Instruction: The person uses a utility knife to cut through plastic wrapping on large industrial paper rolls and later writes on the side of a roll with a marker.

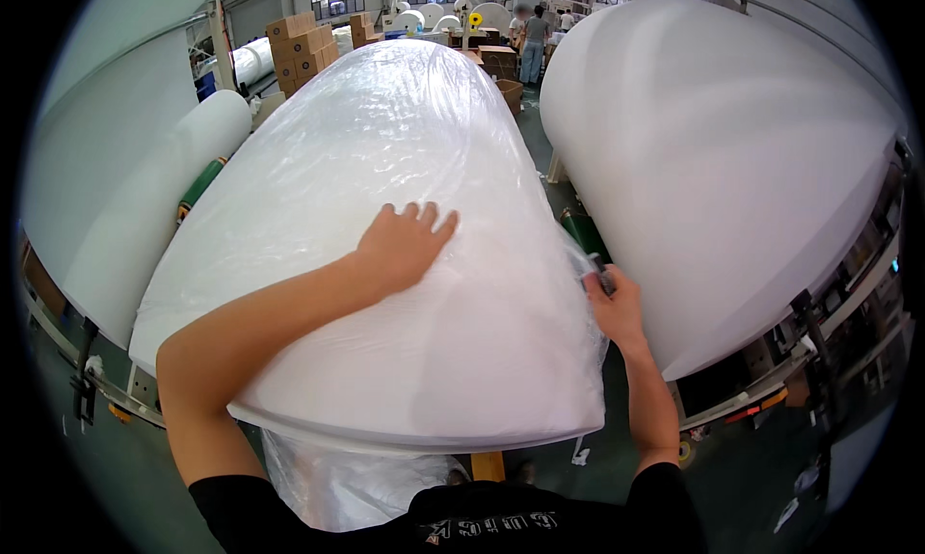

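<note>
A huge white roll [385,342], covered in clear plastic film [405,111], lies lengthwise in front of me. My left hand [405,246] rests on its top, palm down with fingers spread. At the roll's right side, my right hand [619,308] is closed around a small dark tool [604,277]. The kind of tool cannot be made out. Loose film bunches along that side beside the tool. More crumpled clear film [347,487] hangs below the roll's near end.
Large white rolls stand on the right [713,169] and left [106,207], near green rollers [583,228]. Cardboard boxes [299,48] are stacked at the back left. Other people [533,43] stand far off. A yellow strip [488,465] lies below the near end.
</note>
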A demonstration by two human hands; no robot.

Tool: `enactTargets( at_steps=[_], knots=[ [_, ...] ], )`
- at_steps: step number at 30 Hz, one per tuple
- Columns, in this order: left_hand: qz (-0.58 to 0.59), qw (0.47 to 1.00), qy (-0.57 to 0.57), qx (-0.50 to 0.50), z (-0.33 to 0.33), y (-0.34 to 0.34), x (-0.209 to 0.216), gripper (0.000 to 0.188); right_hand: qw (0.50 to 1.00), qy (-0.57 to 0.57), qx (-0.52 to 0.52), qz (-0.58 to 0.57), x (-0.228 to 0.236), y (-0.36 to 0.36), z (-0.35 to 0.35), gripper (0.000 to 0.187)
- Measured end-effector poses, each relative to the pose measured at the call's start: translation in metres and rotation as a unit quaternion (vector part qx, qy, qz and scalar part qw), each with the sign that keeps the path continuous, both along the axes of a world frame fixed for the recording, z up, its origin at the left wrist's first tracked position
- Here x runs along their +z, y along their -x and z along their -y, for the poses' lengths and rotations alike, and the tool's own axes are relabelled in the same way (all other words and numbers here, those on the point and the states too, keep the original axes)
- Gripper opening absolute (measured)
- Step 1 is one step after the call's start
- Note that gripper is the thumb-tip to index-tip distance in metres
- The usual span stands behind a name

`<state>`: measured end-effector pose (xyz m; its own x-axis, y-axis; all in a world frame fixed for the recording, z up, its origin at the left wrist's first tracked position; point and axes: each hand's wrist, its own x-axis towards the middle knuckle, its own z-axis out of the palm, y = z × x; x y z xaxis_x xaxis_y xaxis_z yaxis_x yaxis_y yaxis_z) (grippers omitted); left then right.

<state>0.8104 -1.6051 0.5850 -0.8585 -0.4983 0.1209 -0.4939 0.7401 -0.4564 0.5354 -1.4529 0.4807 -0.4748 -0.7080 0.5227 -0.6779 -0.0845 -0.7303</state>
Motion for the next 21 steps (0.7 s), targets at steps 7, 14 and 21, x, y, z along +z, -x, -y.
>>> enactTargets(
  at_steps=[7,14,21],
  knots=[
    [-0.083,0.996,-0.021,0.014,0.023,-0.001,0.015,0.050,0.997,0.006,-0.016,0.073,-0.019,0.033,-0.014,0.021],
    [-0.015,0.998,-0.039,-0.044,-0.004,-0.006,0.026,0.043,0.981,0.025,-0.107,0.162,-0.012,0.046,-0.025,0.022],
    [0.067,0.997,-0.017,-0.025,0.019,-0.005,0.007,0.031,0.991,-0.089,0.027,0.094,-0.051,0.006,-0.023,0.019]
  ],
)
